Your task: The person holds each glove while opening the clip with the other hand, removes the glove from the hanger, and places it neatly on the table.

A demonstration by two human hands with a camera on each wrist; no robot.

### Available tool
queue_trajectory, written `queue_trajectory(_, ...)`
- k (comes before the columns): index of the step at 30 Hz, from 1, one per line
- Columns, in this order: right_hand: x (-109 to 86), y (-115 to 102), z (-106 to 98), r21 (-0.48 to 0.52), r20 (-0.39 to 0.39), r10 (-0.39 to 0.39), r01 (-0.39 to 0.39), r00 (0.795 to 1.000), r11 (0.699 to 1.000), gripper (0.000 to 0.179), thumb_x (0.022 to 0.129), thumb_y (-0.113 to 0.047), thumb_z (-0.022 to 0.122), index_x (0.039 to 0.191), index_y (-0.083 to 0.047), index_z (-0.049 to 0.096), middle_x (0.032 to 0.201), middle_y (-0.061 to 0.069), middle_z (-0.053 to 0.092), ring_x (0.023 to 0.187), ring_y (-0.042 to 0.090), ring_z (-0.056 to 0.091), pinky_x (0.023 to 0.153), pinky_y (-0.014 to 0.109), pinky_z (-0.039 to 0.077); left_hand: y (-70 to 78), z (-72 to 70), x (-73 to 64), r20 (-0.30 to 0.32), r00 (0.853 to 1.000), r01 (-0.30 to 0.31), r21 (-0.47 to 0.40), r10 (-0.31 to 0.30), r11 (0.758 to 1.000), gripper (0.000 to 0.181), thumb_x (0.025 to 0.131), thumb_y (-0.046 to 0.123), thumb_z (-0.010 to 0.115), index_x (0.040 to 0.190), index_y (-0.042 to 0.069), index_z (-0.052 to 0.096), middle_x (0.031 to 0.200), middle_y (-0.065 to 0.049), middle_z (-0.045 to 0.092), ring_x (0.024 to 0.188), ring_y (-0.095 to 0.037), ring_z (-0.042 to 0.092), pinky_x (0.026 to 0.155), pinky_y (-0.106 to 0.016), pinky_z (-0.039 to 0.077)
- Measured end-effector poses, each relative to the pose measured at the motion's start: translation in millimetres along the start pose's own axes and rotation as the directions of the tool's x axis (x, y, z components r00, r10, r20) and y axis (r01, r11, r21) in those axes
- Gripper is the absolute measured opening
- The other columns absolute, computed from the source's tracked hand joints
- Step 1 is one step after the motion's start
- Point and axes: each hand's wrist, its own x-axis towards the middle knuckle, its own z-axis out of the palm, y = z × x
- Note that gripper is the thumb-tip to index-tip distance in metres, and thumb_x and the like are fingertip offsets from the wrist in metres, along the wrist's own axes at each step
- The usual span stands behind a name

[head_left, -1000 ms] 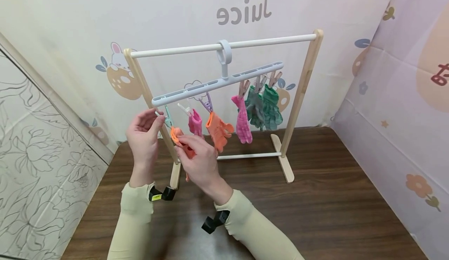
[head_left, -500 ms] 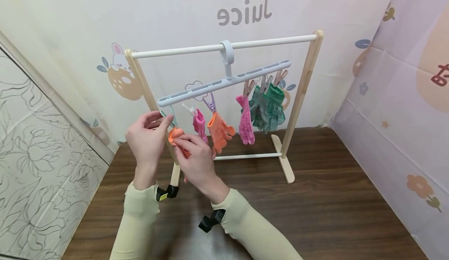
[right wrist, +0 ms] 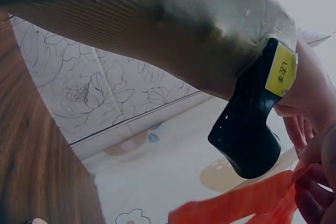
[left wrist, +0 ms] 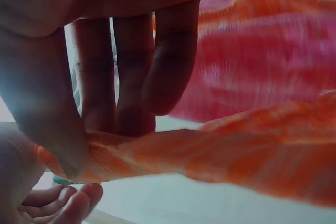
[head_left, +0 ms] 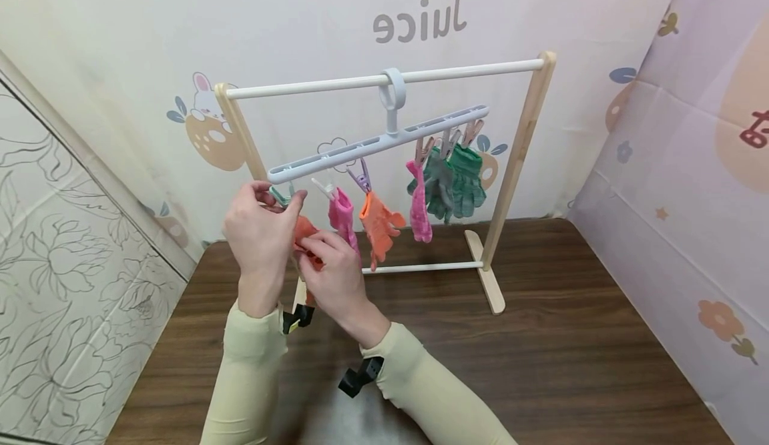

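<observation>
A light blue clip hanger [head_left: 354, 151] hangs tilted, its left end lower. At that end my left hand [head_left: 262, 245] holds a green clothespin [head_left: 280, 196] between thumb and fingers. Just below, my right hand [head_left: 336, 275] pinches a small orange glove [head_left: 305, 228] near its cuff. The glove's fabric stretches past the left fingers in the left wrist view, and trails from the right fingertips in the right wrist view. Close beside it hangs a pink glove [head_left: 342, 215] on a white clothespin [head_left: 324, 188]. The cuff's meeting with the green clothespin is hidden behind the left thumb.
The hanger hooks over the white rod [head_left: 468, 73] of a wooden stand [head_left: 521, 165]. Farther right hang an orange glove [head_left: 380, 225], another pink glove [head_left: 418, 208] and green gloves [head_left: 465, 181] on clothespins. Brown table [head_left: 541, 338] lies below; patterned cloth [head_left: 336, 25] stands behind.
My left hand has shifted slightly right and turned, so its back covers more of the clothespin and cuff. The hanger swung right, then partly back, its gloves swaying.
</observation>
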Motion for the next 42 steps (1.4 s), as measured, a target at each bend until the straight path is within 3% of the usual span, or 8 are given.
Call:
queue_trajectory(7,3.0,1,-1,0.041,-0.029,-0.012,0.013,1.0,0.999,0.016,0.087,-0.008,0.075,0.102,-0.004,0.077,0.095,0.005,0.069,0.083,0.011,0.064,0.075,0.015,0.051,0.1,0.2,-0.4,-0.129,0.992,-0.013,-0.142,-0.005,0.99,0.051,0.075,0.037,0.087,0.1,-0.002,0.066,0.079,-0.009,0.067,0.068,-0.016,0.071,0.067,-0.012,0.05)
queue_trajectory(13,4.0,0,-2,0.031,-0.031,-0.013,0.014,0.999,0.999,0.014,0.087,-0.008,0.075,0.101,-0.005,0.077,0.096,0.003,0.07,0.083,0.008,0.064,0.075,0.013,0.051,0.4,1.6,0.2,-0.195,0.98,-0.071,-0.173,0.037,0.982,0.044,0.078,0.034,0.086,0.096,-0.002,0.07,0.078,-0.008,0.069,0.067,-0.017,0.071,0.065,-0.009,0.049)
queue_trajectory(26,1.8,3,-5,0.053,-0.015,0.031,-0.03,0.999,0.998,0.012,0.087,-0.007,0.074,0.098,-0.003,0.077,0.095,0.007,0.071,0.078,0.013,0.065,0.071,0.016,0.053,-1.9,9.7,1.5,-0.24,0.966,-0.149,-0.237,0.09,0.96,0.027,0.079,0.019,0.082,0.086,-0.005,0.072,0.071,-0.012,0.066,0.061,-0.022,0.065,0.062,-0.012,0.045)
queue_trajectory(35,-4.1,10,-9,0.08,0.0,0.063,-0.063,0.998,0.995,0.012,0.087,-0.004,0.073,0.098,-0.002,0.076,0.089,0.005,0.068,0.073,0.009,0.063,0.067,0.015,0.052,-4.2,12.7,2.2,-0.245,0.964,-0.167,-0.232,0.109,0.958,0.021,0.077,0.011,0.082,0.083,-0.006,0.072,0.07,-0.012,0.064,0.06,-0.022,0.064,0.061,-0.012,0.045)
queue_trajectory(42,-10.2,16,-17,0.109,-0.006,0.089,-0.088,0.996,0.99,0.01,0.087,-0.003,0.072,0.097,-0.003,0.076,0.087,0.003,0.066,0.071,0.008,0.064,0.067,0.017,0.054,-4.8,14.2,2.4,-0.24,0.966,-0.156,-0.243,0.096,0.958,0.022,0.078,0.013,0.082,0.084,-0.005,0.072,0.071,-0.011,0.064,0.06,-0.019,0.063,0.062,-0.011,0.047)
